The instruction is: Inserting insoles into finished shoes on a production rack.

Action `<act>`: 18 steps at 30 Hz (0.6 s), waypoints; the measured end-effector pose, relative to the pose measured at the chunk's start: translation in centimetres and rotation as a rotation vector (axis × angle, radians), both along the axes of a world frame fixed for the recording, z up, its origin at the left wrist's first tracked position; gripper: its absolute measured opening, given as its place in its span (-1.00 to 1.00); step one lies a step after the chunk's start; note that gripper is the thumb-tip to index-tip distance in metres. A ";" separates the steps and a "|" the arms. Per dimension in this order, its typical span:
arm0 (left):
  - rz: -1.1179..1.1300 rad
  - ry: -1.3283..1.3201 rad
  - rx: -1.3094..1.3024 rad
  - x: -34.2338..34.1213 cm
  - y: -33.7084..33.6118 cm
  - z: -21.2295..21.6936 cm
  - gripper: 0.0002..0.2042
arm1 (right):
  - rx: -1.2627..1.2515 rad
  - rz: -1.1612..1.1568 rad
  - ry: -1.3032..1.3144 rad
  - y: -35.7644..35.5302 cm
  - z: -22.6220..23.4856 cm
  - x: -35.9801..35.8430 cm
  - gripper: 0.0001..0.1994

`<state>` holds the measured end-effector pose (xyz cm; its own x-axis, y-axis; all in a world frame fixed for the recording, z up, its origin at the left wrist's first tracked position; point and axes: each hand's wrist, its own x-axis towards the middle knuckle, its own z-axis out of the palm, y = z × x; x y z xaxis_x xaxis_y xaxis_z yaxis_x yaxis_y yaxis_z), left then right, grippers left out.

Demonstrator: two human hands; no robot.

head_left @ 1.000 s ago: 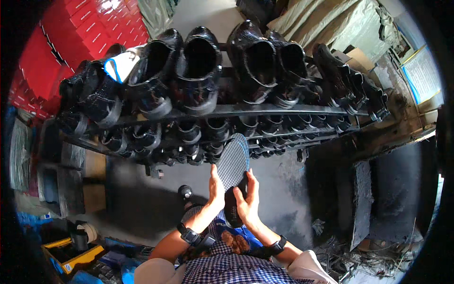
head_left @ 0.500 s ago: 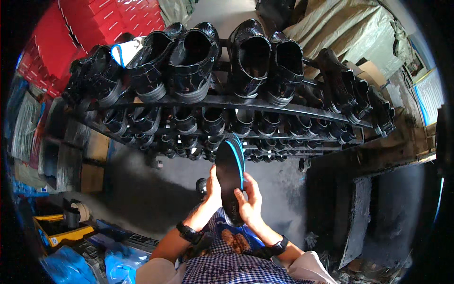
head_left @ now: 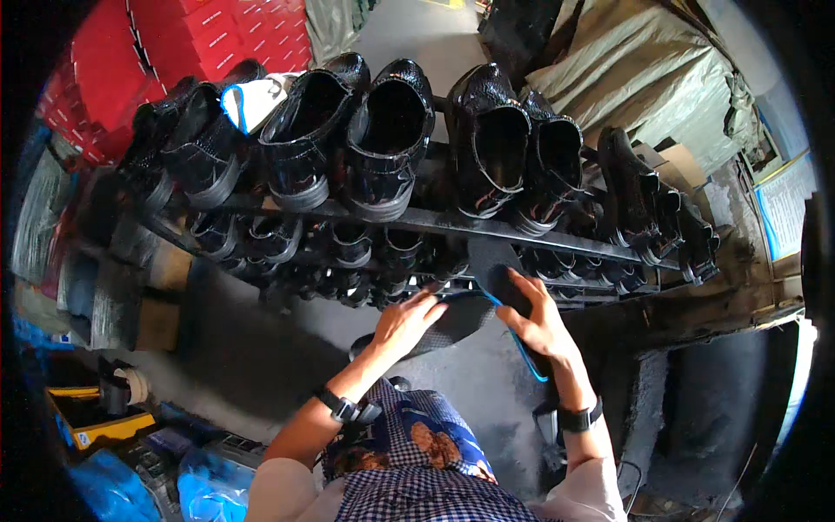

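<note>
Two black shoe insoles are in my hands, apart except where their edges come close together. My left hand [head_left: 403,325] grips one insole [head_left: 461,324], which lies crosswise and shows a dotted dark face. Around the other insole [head_left: 494,265], tilted with its upper end toward the rack, my right hand [head_left: 539,322] is closed; a bright blue edge runs along it. Just beyond them, black shoes [head_left: 391,130] stand in a row on the top of a dark metal rack [head_left: 435,222], heels toward me.
Lower rack levels hold more black shoes [head_left: 352,246]. A white piece with blue trim [head_left: 257,100] rests among the top shoes at left. Red boxes [head_left: 217,35] are stacked behind. A yellow crate [head_left: 113,429] and blue plastic bags [head_left: 213,487] lie at lower left. A tarp-covered pile [head_left: 644,70] stands far right.
The insoles were together upright between both hands; now they are separated, one in each hand. My right hand has moved right and up. The rack appears slightly lower in view.
</note>
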<state>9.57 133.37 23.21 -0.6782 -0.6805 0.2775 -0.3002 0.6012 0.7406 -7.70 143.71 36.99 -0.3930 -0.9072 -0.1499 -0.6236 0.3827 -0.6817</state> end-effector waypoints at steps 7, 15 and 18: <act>-0.133 -0.167 -0.128 -4.3 -3.3 0.6 -0.77 | -0.017 0.188 0.203 -8.0 -5.5 -4.1 -0.85; -0.176 -0.323 0.036 -4.2 -3.9 -1.5 -0.77 | -0.470 0.436 1.147 -13.6 -14.7 -6.7 -0.85; -0.179 -0.226 -0.343 -4.0 -4.0 -2.0 -0.82 | -0.380 0.445 1.052 -16.6 -14.2 -5.0 -0.84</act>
